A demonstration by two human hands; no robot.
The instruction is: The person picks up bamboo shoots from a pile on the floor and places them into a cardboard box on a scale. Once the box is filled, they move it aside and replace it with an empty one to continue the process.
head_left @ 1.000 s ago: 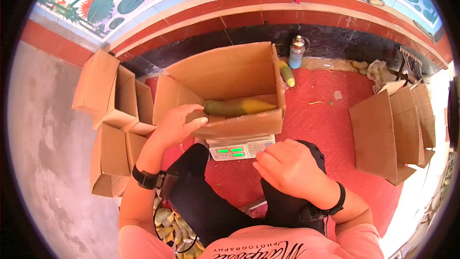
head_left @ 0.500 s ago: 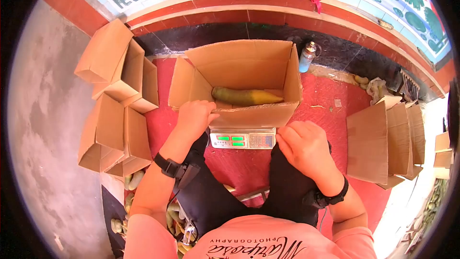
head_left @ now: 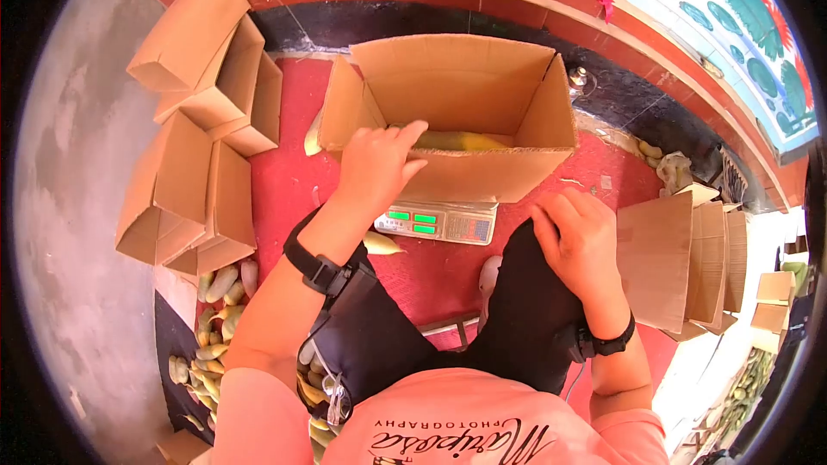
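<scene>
While the box (head_left: 465,86) sits on the scale (head_left: 435,224), my left hand (head_left: 375,159) lies over its near rim, fingers loosely together, pinching nothing that I can see. My right hand (head_left: 581,237) rests half-curled and empty on my knee. One fruit (head_left: 457,141) lies inside along the near wall. I judge this to be filling and weighing; the next move calls for a reach to the pile (head_left: 220,288) at my left.

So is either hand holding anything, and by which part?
The left hand lies over the near rim of the brown cardboard box, grip uncertain; the right hand, on a black-trousered knee, holds nothing.
</scene>
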